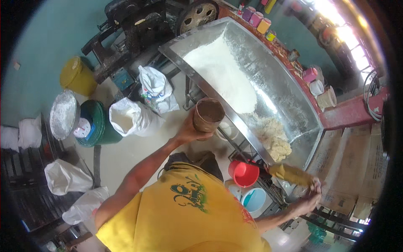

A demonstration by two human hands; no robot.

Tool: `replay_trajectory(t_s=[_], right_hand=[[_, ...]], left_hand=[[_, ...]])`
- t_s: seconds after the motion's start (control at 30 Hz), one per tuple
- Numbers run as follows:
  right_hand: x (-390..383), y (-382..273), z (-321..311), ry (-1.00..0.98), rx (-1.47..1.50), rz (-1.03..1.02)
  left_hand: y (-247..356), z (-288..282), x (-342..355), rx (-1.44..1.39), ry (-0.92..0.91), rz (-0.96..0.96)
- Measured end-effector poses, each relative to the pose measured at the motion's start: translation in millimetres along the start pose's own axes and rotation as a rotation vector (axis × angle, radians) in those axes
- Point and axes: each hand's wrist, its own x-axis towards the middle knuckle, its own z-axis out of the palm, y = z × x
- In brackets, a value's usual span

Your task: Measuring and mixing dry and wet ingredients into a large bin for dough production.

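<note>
My left hand (191,129) is closed round a brown tub (208,119), held upright just outside the trough's near edge. The tub's inside is brown too; I cannot tell how full it is. Off to the right, my right hand (310,198) grips the end of a long mustard-yellow object (289,174), too blurred for its kind to show. It hangs by the lower corner of a big metal trough (189,69). White flour (222,67) covers much of the trough's floor, and a lump of pale dough (279,149) lies near that corner.
A red bucket (244,173) and a light-blue bucket (254,199) stand below the trough. Left are an open white sack (145,124), a green bin (107,132), a metal basin (64,115) and a yellow bucket (75,77). Dark machinery (145,33) stands behind; jars (263,26) line a ledge.
</note>
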Motion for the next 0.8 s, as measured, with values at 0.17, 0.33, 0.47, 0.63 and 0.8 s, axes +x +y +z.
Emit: replay_trajectory(t_s=[0.17, 0.33, 0.47, 0.63, 0.8], right_hand=[[14, 38, 135, -0.317, 0.318, 0.033], [23, 31, 268, -0.516, 0.447, 0.063], [29, 21, 347, -0.583, 0.495, 0.049], [26, 10, 403, -0.546, 0.499, 0.072], [19, 9, 431, -0.577, 0.482, 0.054]], left_hand=[[-3, -40, 34, -0.241, 0.062, -0.043], [-18, -79, 60, 0.035, 0.305, -0.117], [-28, -108, 92, 0.023, 0.478, -0.112], [-15, -144, 158, 0.124, 0.531, -0.058], [-51, -206, 248, 0.241, 0.541, 0.046]])
